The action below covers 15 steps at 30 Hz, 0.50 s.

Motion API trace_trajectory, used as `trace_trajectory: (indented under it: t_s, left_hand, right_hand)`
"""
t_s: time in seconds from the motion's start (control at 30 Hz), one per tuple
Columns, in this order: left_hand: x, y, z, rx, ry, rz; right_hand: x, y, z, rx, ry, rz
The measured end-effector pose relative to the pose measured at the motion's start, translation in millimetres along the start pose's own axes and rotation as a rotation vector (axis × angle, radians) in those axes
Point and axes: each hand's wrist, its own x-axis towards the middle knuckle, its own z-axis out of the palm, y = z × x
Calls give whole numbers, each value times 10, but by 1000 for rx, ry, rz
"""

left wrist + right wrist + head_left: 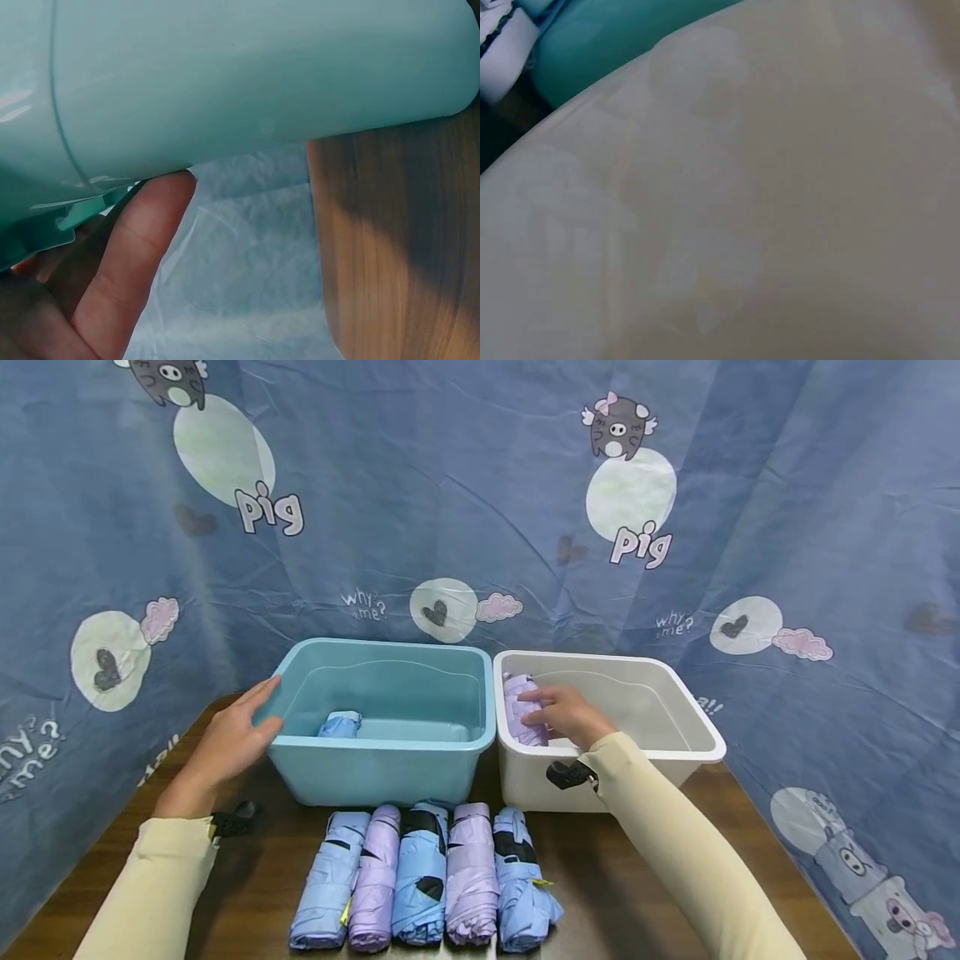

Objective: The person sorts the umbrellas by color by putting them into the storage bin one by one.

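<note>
My left hand touches the left end of the teal bin, fingers along its rim; up close in the left wrist view, a finger meets the outer wall. Inside that bin a folded blue umbrella shows partly. Over in the white bin, my right hand has fairly straight fingers against a folded lavender umbrella at the bin's left end; the thumb is mostly hidden. The right wrist view is filled by the pale bin wall, so that hand does not appear there.
A row of several folded umbrellas, blue and lavender alternating, lies on the brown wooden table before the bins. The bins stand side by side against a blue patterned cloth, which also flanks the table.
</note>
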Motion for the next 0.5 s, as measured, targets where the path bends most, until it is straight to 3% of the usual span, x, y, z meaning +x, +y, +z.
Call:
trace_trajectory:
  t_s: [0.2,0.33,0.5]
  left_hand:
    - [5,-8,-26,10,-3,-3]
    - [23,-5,-19,12,-2,1]
    - [15,1,-13,7,-11,-8]
  right_hand:
    - [58,0,35,-58,-23,73]
    - [77,11,27,-91,-34,75]
    - [81,16,17,-55,-71,98]
